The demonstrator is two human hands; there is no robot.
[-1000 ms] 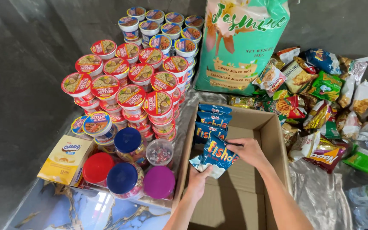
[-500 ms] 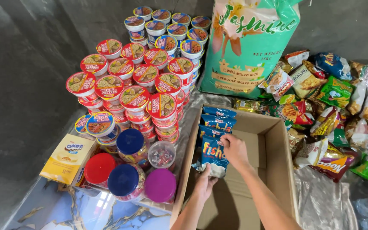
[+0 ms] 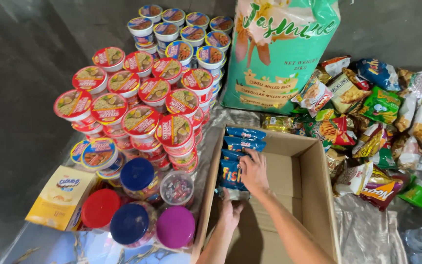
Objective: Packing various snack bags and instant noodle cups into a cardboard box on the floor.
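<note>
Inside the brown box [image 3: 313, 195], by its left wall, both hands hold a blue snack bag [image 3: 231, 175]; right hand [image 3: 254, 171] flat on top; left hand [image 3: 230, 211] grips below; more blue bags [image 3: 244, 138] stand behind.

Blue snack packets [image 3: 240, 146] stand in a row along the open cardboard box's [image 3: 313, 195] left wall; stacked noodle cups [image 3: 142, 107] left, loose snack bags [image 3: 377, 127] right, a big rice sack [image 3: 279, 54] behind.

Blue snack packets [image 3: 240, 146] stand in a row along the left wall of an open cardboard box [image 3: 318, 195]. The nearest packet [image 3: 231, 177], blue with yellow lettering, stands upright against that wall.
</note>
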